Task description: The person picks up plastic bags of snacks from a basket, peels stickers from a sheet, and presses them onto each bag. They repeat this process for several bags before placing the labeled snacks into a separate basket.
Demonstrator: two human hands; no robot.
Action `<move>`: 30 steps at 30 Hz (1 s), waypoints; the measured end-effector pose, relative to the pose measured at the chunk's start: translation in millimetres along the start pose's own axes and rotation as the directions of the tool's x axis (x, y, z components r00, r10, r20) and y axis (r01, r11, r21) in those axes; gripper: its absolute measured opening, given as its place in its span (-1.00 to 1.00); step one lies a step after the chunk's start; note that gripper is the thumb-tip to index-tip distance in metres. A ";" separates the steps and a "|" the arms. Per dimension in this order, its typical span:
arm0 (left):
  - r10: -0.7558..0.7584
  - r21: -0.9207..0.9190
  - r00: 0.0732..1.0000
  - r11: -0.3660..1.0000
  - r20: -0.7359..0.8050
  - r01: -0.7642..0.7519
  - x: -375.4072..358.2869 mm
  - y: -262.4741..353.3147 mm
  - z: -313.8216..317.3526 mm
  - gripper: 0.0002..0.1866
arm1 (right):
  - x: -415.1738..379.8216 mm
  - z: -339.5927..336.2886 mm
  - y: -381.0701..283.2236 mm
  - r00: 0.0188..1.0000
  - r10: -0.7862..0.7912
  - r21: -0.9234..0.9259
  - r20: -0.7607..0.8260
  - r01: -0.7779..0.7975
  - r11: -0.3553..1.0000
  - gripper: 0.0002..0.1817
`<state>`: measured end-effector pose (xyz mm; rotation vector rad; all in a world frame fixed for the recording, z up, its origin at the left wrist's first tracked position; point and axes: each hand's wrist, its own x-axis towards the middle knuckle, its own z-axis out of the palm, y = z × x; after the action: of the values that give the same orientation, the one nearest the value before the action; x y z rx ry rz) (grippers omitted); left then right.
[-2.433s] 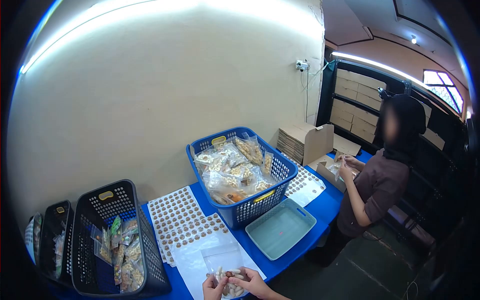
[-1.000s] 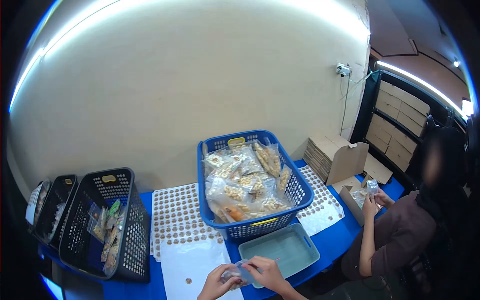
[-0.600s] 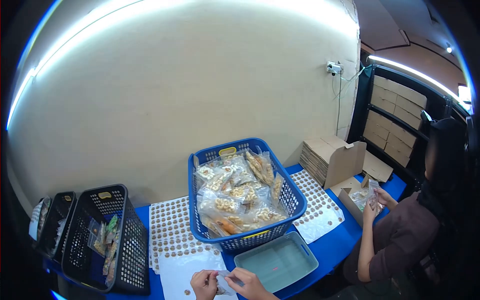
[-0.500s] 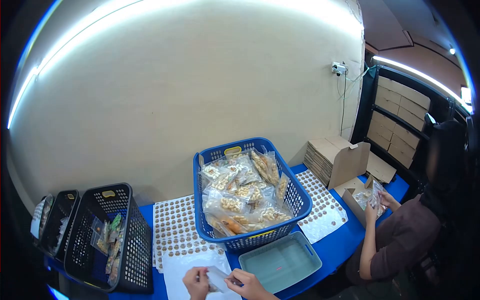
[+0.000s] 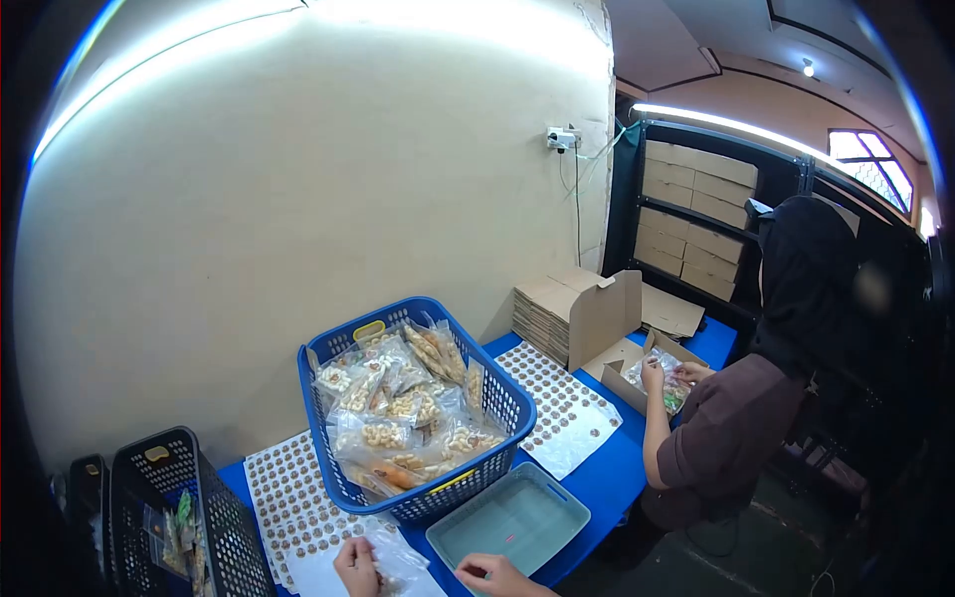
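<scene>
At the bottom of the view, my left hand [image 5: 356, 567] is closed at the edge of a clear plastic bag [image 5: 396, 562], which lies over white paper. My right hand [image 5: 492, 575] is apart from it, near the front of a grey-green tray [image 5: 438, 542]. Its fingers are curled together, and anything between them is too small to make out. Behind my hands stands a blue basket [image 5: 468, 486] heaped with clear packets of snacks [image 5: 408, 403]. Sheets of round brown stickers [image 5: 288, 488] lie left of the basket, with another sticker sheet [image 5: 562, 398] to its right.
Dark baskets [image 5: 234, 527] holding packets stand at the left. On the right, a person [image 5: 736, 418] has both hands at an open cardboard box [image 5: 627, 393] with packets inside. Flat cardboard [image 5: 542, 318] is stacked by the wall. Shelves [image 5: 696, 209] hold more boxes.
The view has swung right, so the table things sit further left. My right hand has come away from the bag, which stays with my left hand. The other person's packet is lowered into the box.
</scene>
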<state>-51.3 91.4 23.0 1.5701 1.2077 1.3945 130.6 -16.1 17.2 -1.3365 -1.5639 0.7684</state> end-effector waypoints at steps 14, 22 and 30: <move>-0.124 -0.001 0.732 0.986 0.670 0.168 -21.9 -5.2 8.7 -0.76 | 11.6 -11.7 -17.0 0.968 -0.231 -0.248 0.093 0.247 0.937 -0.85; 0.031 0.057 0.937 0.997 0.347 -0.054 -42.2 14.7 2.6 -0.89 | 36.1 17.3 -15.9 0.964 -0.242 -0.118 0.113 0.255 0.960 -0.78; 0.178 0.212 0.954 0.969 -0.241 -0.127 -35.2 21.8 -33.9 -0.88 | 51.0 69.2 -35.5 0.927 -0.320 0.034 0.193 0.320 0.947 -0.78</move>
<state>-79.9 48.7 37.6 1.6832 1.4394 1.6652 53.0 32.5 33.9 -0.9885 -1.8793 0.7108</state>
